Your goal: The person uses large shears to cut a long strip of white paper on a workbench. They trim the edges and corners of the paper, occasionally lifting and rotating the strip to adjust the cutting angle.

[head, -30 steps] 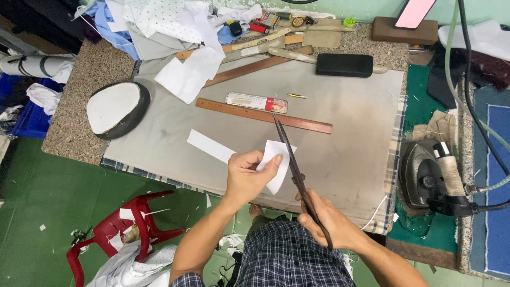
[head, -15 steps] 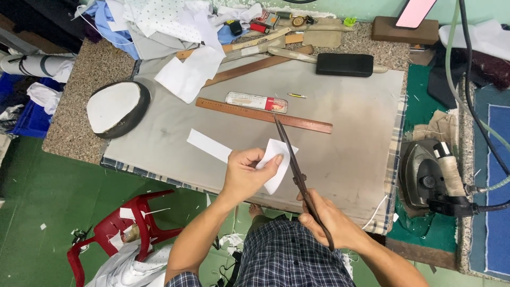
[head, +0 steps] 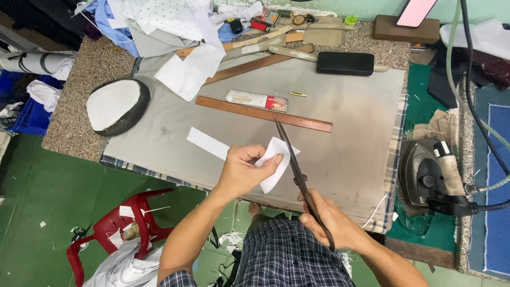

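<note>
- White fabric piece was pinched in the left hand, thumb and fingers closed on its left edge, held just above the near edge of the worktop.
- Right hand was wrapped shut around the handles of dark scissors; blades ran up along the piece's right side, tip reaching near the wooden ruler.
- Cannot tell whether the blades were parted or closed.
- White strip lay flat on the worktop just left of the left hand.
- Small flat tin sat just behind the ruler, black case further back.
- Grey iron rested on the green pad to the right.
- Red plastic stool stood on the green floor, lower left.
</note>
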